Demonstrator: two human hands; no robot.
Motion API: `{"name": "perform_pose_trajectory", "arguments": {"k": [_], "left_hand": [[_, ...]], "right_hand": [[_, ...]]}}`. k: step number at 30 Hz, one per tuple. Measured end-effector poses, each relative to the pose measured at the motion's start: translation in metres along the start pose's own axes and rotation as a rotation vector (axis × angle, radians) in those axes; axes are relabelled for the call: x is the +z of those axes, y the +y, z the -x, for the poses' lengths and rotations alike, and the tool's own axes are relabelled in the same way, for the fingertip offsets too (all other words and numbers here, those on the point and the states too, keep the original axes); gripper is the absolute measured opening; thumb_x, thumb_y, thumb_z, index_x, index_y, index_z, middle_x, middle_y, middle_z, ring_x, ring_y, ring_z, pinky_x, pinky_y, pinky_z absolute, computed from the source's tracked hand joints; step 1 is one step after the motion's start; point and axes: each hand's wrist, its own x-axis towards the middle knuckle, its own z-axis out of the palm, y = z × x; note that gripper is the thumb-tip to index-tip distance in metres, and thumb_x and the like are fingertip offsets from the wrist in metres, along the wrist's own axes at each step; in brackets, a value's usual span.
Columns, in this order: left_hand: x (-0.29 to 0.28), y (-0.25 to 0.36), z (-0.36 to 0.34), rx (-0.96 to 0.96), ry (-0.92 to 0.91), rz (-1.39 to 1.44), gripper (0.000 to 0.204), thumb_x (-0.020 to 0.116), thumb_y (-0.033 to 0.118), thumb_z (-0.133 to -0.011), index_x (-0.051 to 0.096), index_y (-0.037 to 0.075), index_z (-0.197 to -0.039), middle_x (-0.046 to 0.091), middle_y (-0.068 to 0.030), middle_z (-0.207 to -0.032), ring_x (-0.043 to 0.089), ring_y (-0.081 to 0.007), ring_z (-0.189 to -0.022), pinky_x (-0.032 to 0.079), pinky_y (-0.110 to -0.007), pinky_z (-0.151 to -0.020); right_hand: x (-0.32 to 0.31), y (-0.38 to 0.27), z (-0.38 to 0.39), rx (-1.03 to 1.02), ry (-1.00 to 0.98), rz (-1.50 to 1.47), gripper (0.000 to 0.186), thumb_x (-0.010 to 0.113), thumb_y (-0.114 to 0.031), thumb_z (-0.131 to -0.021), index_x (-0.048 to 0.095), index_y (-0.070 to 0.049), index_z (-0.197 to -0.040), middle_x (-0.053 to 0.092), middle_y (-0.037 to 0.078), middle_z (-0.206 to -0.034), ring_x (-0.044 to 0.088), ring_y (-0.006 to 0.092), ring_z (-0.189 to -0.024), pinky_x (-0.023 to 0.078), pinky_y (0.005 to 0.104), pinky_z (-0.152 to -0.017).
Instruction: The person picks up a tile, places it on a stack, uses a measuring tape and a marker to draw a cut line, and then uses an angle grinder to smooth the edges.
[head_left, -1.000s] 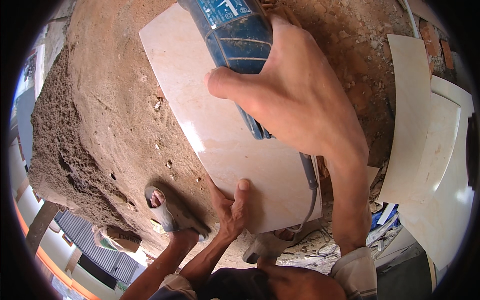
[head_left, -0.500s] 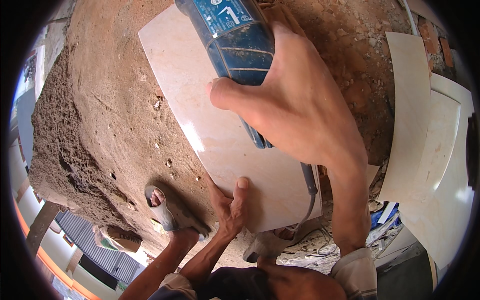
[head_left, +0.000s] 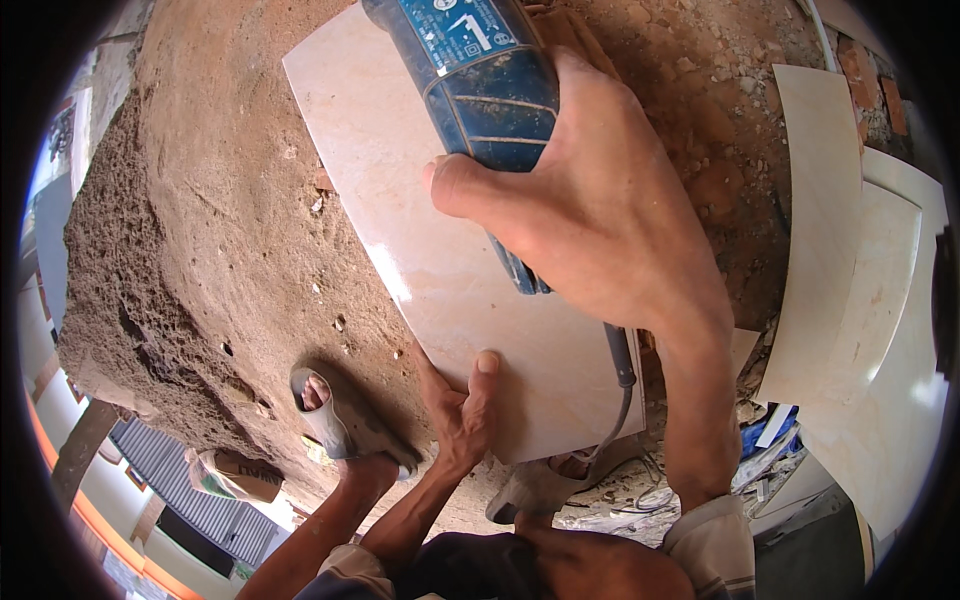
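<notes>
A pale, marbled tile lies under a dusty blue power tool, whose working end is hidden. My right hand is wrapped round the tool's body, thumb across its near side. The tool's dark cord runs down over the tile toward me. My left hand grips the tile's left edge near my feet, thumb on the top face and fingers along and under the edge. My sandalled left foot is beside it; the other sandal is partly under the tile's near end.
Loose pale tiles lie at the right, beside rubble and a blue crumpled item. Sandy ground drops at a rough edge on the left, near a paper sack and corrugated metal.
My right hand and the tool have shifted a little to the right and down in the picture. My left hand and the tile have barely moved.
</notes>
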Motion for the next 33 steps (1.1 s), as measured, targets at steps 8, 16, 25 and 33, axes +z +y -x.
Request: {"name": "perform_pose_trajectory", "arguments": {"k": [8, 16, 25, 33], "left_hand": [[0.003, -0.004, -0.002, -0.006, -0.027, 0.020, 0.089, 0.076, 0.044, -0.101, 0.032, -0.006, -0.159, 0.055, -0.0225, -0.138, 0.057, -0.0287, -0.124, 0.047, -0.044, -0.109], [-0.002, 0.003, -0.001, -0.040, -0.009, 0.023, 0.092, 0.078, 0.047, -0.100, 0.031, -0.006, -0.160, 0.055, -0.0226, -0.139, 0.057, -0.0289, -0.125, 0.047, -0.044, -0.109], [0.001, 0.000, -0.003, -0.009, -0.024, 0.044, 0.094, 0.078, 0.045, -0.099, 0.029, -0.006, -0.162, 0.054, -0.0232, -0.141, 0.056, -0.0295, -0.127, 0.047, -0.045, -0.110], [0.000, 0.001, -0.002, -0.021, -0.013, 0.049, 0.094, 0.078, 0.045, -0.099, 0.029, -0.006, -0.161, 0.055, -0.0228, -0.140, 0.057, -0.0292, -0.126, 0.047, -0.045, -0.110]], "right_hand": [[0.003, 0.008, 0.003, -0.012, 0.066, 0.014, 0.037, 0.084, -0.028, -0.084, 0.066, -0.001, -0.102, 0.066, 0.008, -0.068, 0.067, 0.0184, -0.058, 0.056, 0.0382, -0.059], [0.007, 0.000, 0.002, -0.017, 0.077, 0.019, 0.039, 0.084, -0.027, -0.085, 0.064, 0.001, -0.103, 0.065, 0.009, -0.069, 0.066, 0.0171, -0.057, 0.055, 0.0361, -0.056], [0.012, 0.009, -0.004, -0.090, 0.130, 0.013, 0.036, 0.083, -0.025, -0.087, 0.063, 0.000, -0.102, 0.064, 0.007, -0.068, 0.065, 0.0162, -0.055, 0.053, 0.0361, -0.053], [0.012, 0.007, -0.005, -0.087, 0.120, 0.017, 0.036, 0.083, -0.026, -0.086, 0.065, 0.000, -0.103, 0.065, 0.008, -0.069, 0.066, 0.0172, -0.058, 0.055, 0.0374, -0.059]]}}
